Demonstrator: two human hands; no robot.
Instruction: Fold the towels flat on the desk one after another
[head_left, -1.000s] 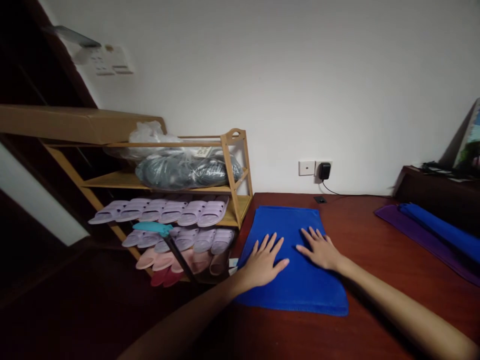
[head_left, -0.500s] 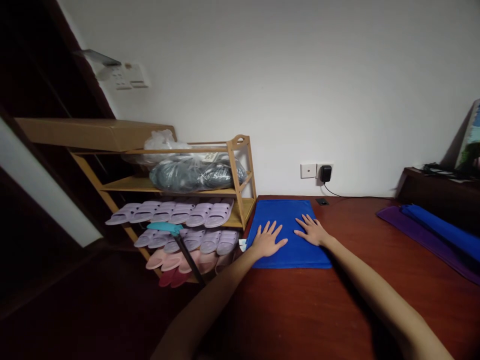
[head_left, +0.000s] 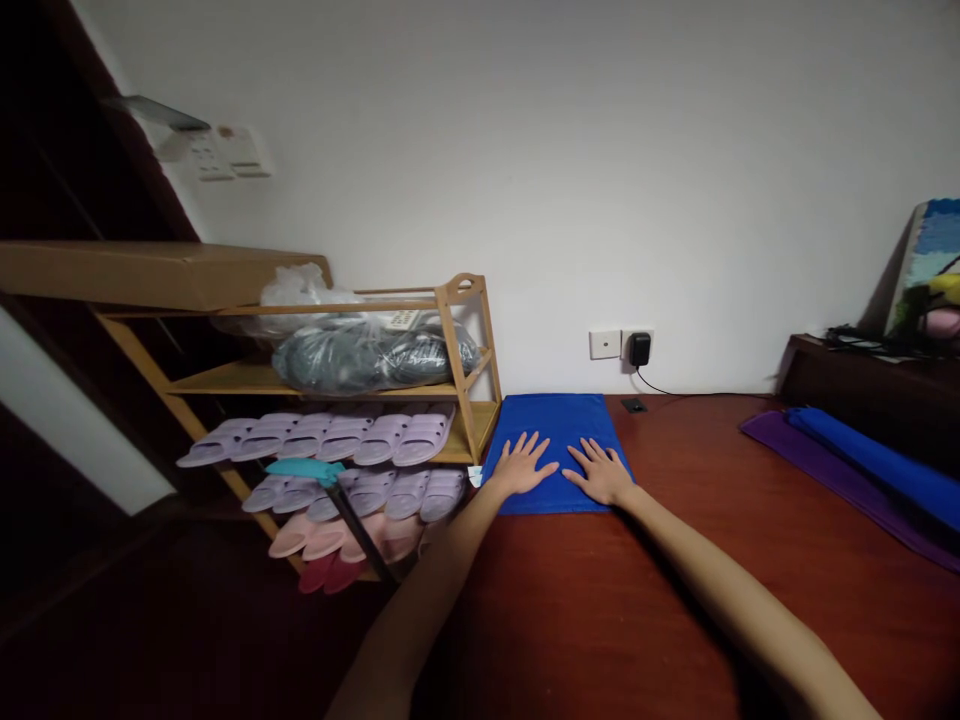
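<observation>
A blue cloth (head_left: 555, 415) lies flat on the reddish-brown tabletop (head_left: 600, 620), its far edge close to the pale, smooth wall. It is roughly four-cornered, soft-looking and matte. With the cloth as the clock's centre and twelve toward the wall, the left hand (head_left: 520, 466) rests palm down at eight o'clock and the right hand (head_left: 602, 473) palm down at four. The fingers of both hands are spread apart on the fabric, gripping nothing, and the thumbs point toward each other without touching. A small whitish tag (head_left: 475, 476) shows at the cloth's nine o'clock edge.

The tabletop has a faint wood grain and a low sheen. At three o'clock, well apart, lie a long purple cloth (head_left: 817, 475) and a rumpled blue strip of fabric (head_left: 870, 455) partly over it. At one o'clock, a boxy black adapter (head_left: 639, 349) sits in the wall, a thin cable curving from it.

Around nine to ten o'clock stands a slatted wooden shoe rack (head_left: 457, 375). It bears rows of moulded lavender slippers (head_left: 424, 435), rounded pink slippers (head_left: 322, 540), a bulging bundle in crinkled clear plastic (head_left: 360, 355) and a flat-sided cardboard box (head_left: 232, 280). A dark pole with a teal head (head_left: 304, 470) leans before the slippers.
</observation>
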